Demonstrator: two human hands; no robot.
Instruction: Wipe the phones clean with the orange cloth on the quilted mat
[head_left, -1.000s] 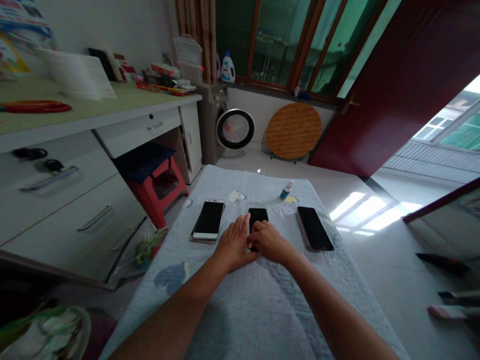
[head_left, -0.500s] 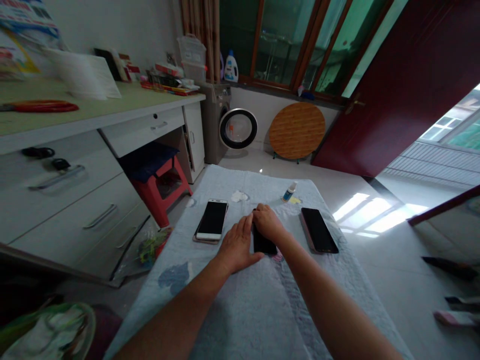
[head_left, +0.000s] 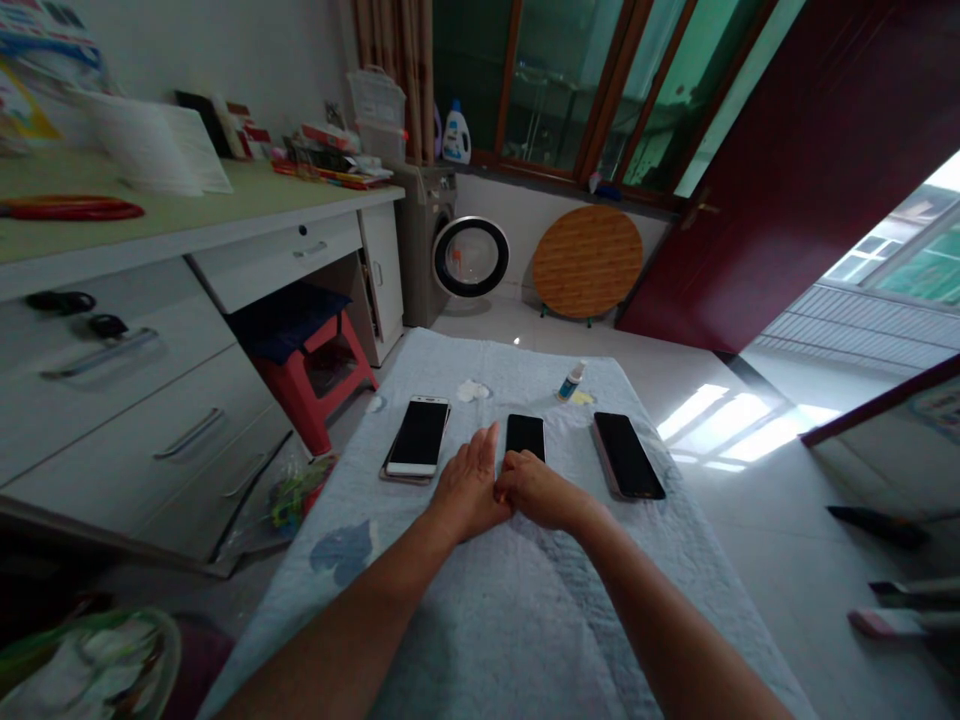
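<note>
I see the left hand [head_left: 466, 482] outstretched, holding nothing, beside the middle phone [head_left: 525, 434]; the right hand [head_left: 538, 486] curls over it, grasp unclear.

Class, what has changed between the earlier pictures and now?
Since half a second ago, the right hand has moved from the far end of the middle phone toward its near end. The left hand, white phone, rightmost phone and spray bottle stayed put.

left hand [head_left: 471, 485]: fingers extended beside middle phone [head_left: 525, 436] | right hand [head_left: 538, 488]: curled over phone's near end | small bottle [head_left: 571, 382] beyond
</note>
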